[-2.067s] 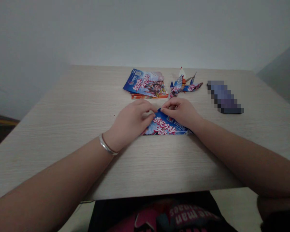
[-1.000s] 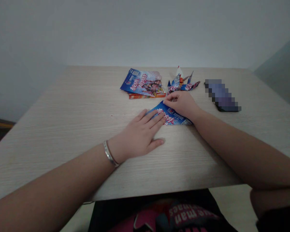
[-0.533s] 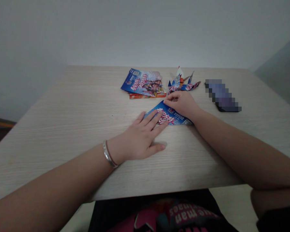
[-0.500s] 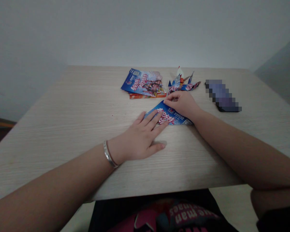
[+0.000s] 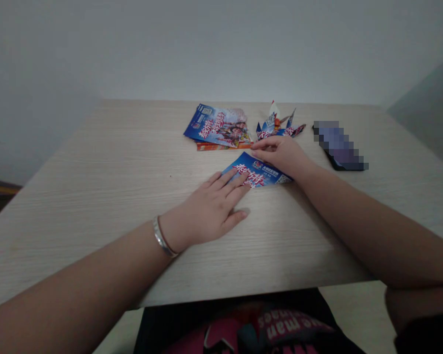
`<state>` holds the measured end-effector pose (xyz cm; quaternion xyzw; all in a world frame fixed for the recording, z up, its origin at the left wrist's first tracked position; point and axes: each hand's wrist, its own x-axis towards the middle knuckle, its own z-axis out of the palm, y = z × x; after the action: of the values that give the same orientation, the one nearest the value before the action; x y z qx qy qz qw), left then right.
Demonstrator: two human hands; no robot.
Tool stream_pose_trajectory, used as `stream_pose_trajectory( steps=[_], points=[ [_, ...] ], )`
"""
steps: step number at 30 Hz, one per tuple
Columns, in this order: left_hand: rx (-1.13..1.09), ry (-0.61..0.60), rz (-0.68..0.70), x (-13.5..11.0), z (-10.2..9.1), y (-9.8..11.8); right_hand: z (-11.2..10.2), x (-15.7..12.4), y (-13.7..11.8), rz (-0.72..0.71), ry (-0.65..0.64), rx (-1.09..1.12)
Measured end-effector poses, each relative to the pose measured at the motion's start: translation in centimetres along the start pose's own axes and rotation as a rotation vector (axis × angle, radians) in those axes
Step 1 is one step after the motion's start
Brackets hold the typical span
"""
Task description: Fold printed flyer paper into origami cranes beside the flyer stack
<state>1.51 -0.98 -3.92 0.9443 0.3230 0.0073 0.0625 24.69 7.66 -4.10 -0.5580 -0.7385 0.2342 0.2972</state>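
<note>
A blue printed paper folded into a triangle (image 5: 259,173) lies flat on the pale wooden table (image 5: 107,172). My left hand (image 5: 210,208) rests palm down with fingers stretched out, the fingertips pressing the paper's near left edge. A silver bracelet (image 5: 160,237) circles that wrist. My right hand (image 5: 283,153) lies over the paper's far right part, fingers extended and pressing along its upper edge.
A small stack of blue printed leaflets (image 5: 219,128) lies beyond the hands. To its right sit several folded paper figures (image 5: 276,125). A dark phone (image 5: 338,145) lies at the right. The table's near edge runs just above my lap.
Both hands first pinched the paper's top corner. My left hand then flattened onto the paper's left side, and my right hand has slid outward along the upper edge, fingers now straighter.
</note>
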Motion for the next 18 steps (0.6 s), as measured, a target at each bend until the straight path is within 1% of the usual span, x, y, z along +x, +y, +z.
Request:
stream_pose_trajectory(
  steps=[2,4,5,6,8,10,12,14,18],
  points=[
    [0.005,0.036,0.004,-0.1,0.2,0.0,-0.5,-0.4,-0.2,-0.014,-0.038,-0.014],
    [0.002,0.057,0.004,-0.1,0.4,-0.1,-1.1,-0.9,-0.3,-0.086,-0.086,-0.039],
    [0.0,0.059,0.004,-0.1,0.4,-0.1,-1.4,-1.1,-0.3,-0.141,-0.087,-0.056],
    [-0.001,0.057,0.003,-0.1,0.4,-0.1,-1.7,-1.3,-0.3,-0.211,-0.06,-0.067],
    [0.0,0.046,0.004,-0.1,0.3,-0.2,-2.2,-1.5,-0.3,-0.37,-0.036,-0.108],
    [-0.001,0.03,0.007,0.0,0.1,-0.2,-2.5,-1.8,-0.5,-0.462,-0.086,-0.194],
    [-0.011,0.013,0.008,0.1,-0.2,-0.2,-2.3,-2.0,-0.9,-0.455,-0.181,-0.31],
    [-0.027,-0.004,0.008,0.1,-0.3,-0.1,-1.9,-2.3,-1.2,-0.393,-0.251,-0.379],
    [-0.023,-0.008,0.009,0.1,-0.1,-0.2,-1.0,-2.5,-1.5,-0.31,-0.308,-0.341]
  ],
)
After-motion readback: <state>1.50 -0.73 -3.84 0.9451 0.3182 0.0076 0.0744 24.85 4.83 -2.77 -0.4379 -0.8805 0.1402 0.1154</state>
